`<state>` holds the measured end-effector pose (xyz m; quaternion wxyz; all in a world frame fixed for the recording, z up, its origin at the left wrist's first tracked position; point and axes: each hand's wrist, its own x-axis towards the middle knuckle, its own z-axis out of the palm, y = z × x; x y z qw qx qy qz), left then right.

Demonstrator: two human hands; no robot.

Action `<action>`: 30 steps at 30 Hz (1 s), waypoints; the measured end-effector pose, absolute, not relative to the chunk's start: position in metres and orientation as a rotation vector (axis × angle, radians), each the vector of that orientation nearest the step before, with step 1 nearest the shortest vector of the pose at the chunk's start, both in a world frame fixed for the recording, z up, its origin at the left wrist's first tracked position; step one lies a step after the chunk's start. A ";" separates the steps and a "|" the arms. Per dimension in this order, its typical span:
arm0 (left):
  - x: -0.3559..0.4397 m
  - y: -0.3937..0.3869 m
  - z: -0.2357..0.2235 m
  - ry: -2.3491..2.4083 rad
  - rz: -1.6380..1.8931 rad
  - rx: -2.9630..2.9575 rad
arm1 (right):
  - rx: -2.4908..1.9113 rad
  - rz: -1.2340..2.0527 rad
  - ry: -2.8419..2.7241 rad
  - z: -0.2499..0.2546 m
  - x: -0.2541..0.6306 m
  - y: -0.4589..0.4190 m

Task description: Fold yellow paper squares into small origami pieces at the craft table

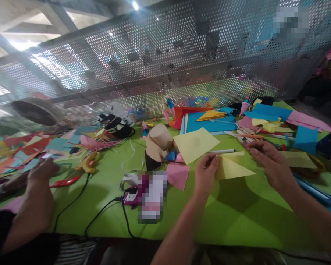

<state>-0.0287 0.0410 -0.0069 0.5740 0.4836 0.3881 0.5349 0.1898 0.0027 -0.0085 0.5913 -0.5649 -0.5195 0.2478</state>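
My left hand (206, 171) pinches a folded sheet of pale yellow paper (234, 169) at its left edge, above the green table. The paper has a pointed corner toward the right and a raised flap along the top. To the right of it, apart from the paper, is my right hand (270, 162), fingers stretched out with nothing visible in them. Behind my left hand lie a white pen (222, 151) and a flat yellow sheet (197, 144). A pink square of paper (178, 175) is to the left.
A co-worker's hand (42, 171) is at the left, near red scissors (66, 181) and a yellow glue gun (89, 162). Tape rolls (158, 138), a purple power strip (131, 197) with cables, blue folders (209, 123) and small paper cones (169, 106) surround the work. A perforated screen (160, 66) stands behind.
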 end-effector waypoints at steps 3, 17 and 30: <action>-0.030 0.044 -0.010 0.895 1.238 1.082 | -1.274 0.717 -1.242 -0.013 0.189 0.008; -0.026 0.047 -0.018 0.844 1.136 0.842 | -1.055 1.277 -0.788 -0.001 0.156 -0.002; -0.027 0.049 -0.023 0.885 1.174 0.951 | -1.253 1.124 -0.924 -0.007 0.173 0.003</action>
